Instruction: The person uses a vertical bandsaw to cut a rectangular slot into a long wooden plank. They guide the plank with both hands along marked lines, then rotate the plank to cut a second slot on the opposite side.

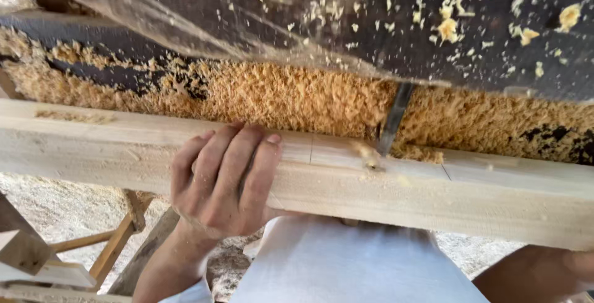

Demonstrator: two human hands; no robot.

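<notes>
one wooden beam [470,194] is clamped by left hand [219,182], fingers [230,154] together; one blade [392,120] is met; sawdust [278,95] covers the machine bed [371,24].

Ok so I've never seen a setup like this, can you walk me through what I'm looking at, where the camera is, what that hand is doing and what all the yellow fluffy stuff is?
The camera sits on the person's head and looks down at their own hands.

The left hand is bare and wraps over the top of a long pale wooden beam that runs across the picture.

A thin dark blade comes down into the beam's far edge, where a small notch shows, with chips flying around it.

The yellow stuff is sawdust, piled thick on the dark machine table behind the beam.

Of the right arm only the forearm shows at the lower right; its hand is out of view.

Below the beam you see the person's white shirt and some wooden scraps on the ground.
</notes>
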